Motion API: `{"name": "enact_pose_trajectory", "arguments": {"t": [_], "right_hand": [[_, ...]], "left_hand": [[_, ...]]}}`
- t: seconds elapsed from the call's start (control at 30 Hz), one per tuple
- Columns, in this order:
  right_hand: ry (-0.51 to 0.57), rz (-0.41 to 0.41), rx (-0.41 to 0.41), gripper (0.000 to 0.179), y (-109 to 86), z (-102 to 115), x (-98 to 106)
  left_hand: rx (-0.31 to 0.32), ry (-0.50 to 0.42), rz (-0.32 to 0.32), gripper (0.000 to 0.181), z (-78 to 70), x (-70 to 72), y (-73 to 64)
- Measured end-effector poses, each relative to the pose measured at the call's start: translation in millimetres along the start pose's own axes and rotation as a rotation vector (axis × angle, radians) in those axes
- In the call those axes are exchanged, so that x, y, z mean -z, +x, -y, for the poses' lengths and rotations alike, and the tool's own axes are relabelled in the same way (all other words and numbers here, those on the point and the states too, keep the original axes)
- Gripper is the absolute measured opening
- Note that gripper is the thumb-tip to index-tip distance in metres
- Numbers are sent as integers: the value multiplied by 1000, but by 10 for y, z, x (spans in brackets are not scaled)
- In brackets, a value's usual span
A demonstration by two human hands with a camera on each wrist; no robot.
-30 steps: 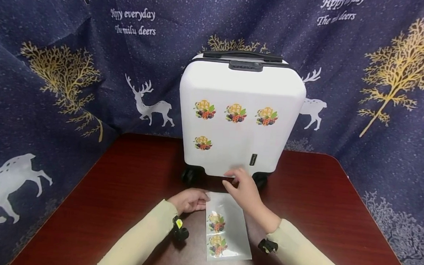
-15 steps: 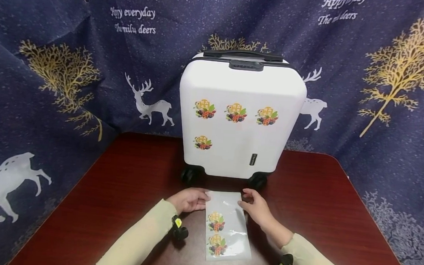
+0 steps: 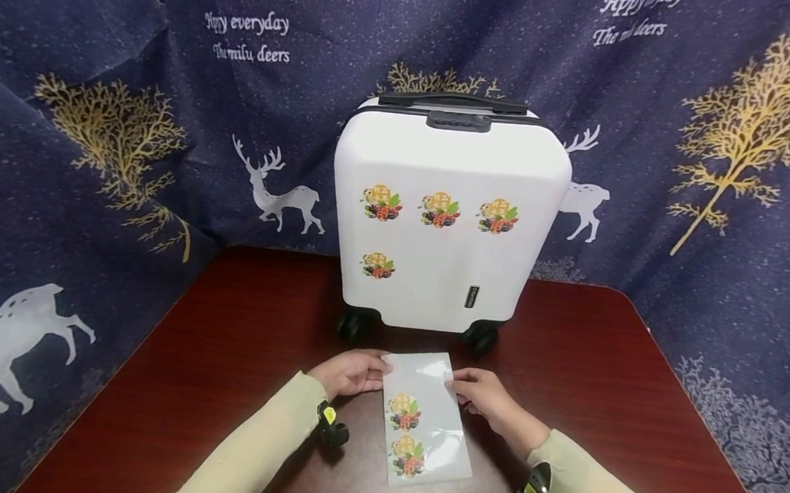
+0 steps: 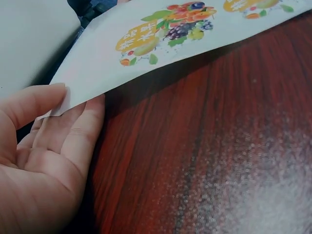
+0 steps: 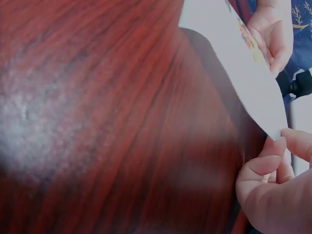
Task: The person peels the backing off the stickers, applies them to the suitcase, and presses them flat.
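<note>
A white sticker sheet (image 3: 428, 414) with two fruit stickers, one above the other on its left side, is held between both hands just over the table. My left hand (image 3: 355, 372) pinches its upper left corner, thumb on top and fingers beneath, as the left wrist view shows at the sheet's corner (image 4: 83, 78). At the right edge, near the top, my right hand (image 3: 488, 397) pinches the sheet between thumb and fingers; the right wrist view shows this grip (image 5: 275, 180). Behind the sheet stands a white suitcase (image 3: 434, 271) with three fruit stickers in a row and one below at left.
The suitcase's black wheels (image 3: 358, 324) rest on the dark red wooden table (image 3: 255, 313). A blue cloth (image 3: 294, 112) printed with deer and golden trees hangs behind and around the table. Each wrist wears a small black camera (image 3: 334, 427).
My right hand has come down from in front of the suitcase's lower edge to the sheet's right edge and taken hold of it. The sheet's top edge has risen slightly. My left hand keeps its grip.
</note>
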State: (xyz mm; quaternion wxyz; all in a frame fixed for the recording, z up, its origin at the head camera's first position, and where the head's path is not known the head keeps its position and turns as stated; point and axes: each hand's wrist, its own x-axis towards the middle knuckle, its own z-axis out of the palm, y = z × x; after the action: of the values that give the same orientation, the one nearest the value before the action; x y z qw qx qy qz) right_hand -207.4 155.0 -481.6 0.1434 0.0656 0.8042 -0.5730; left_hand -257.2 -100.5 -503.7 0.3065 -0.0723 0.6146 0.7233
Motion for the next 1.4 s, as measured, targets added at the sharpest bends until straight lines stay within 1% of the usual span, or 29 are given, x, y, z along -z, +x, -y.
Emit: {"name": "enact_pose_trajectory", "arguments": {"t": [0.07, 0.17, 0.33, 0.43, 0.5, 0.6, 0.77, 0.87, 1.07, 1.23, 1.4], "right_hand": [[4, 7, 0, 23, 2, 1, 6], [1, -5, 6, 18, 19, 0, 9], [-4, -37, 19, 15, 45, 9, 4], [-14, -45, 22, 14, 56, 22, 7], [-16, -56, 26, 13, 71, 31, 13], [-13, -75, 38, 14, 94, 47, 26], [-6, -83, 75, 16, 143, 50, 42], [-13, -85, 91, 18, 161, 48, 47], [-8, -98, 79, 18, 182, 62, 46], [2, -91, 60, 18, 207, 98, 14], [13, -85, 56, 19, 251, 102, -21]], "left_hand": [[1, -6, 7, 37, -2, 4, -5], [-2, -16, 41, 32, -12, 12, -9], [8, -43, 113, 13, -32, 36, -3], [13, -55, 133, 15, -37, 45, -5], [20, -67, 132, 16, -42, 48, -10], [14, -60, 128, 16, -43, 53, -15], [2, 12, 112, 14, -28, 52, -13], [-3, 38, 101, 13, -23, 45, -19], [5, 53, 84, 14, -21, 28, -16], [6, 57, 73, 11, -19, 19, -12], [4, 72, 68, 15, -14, 25, -8]]}}
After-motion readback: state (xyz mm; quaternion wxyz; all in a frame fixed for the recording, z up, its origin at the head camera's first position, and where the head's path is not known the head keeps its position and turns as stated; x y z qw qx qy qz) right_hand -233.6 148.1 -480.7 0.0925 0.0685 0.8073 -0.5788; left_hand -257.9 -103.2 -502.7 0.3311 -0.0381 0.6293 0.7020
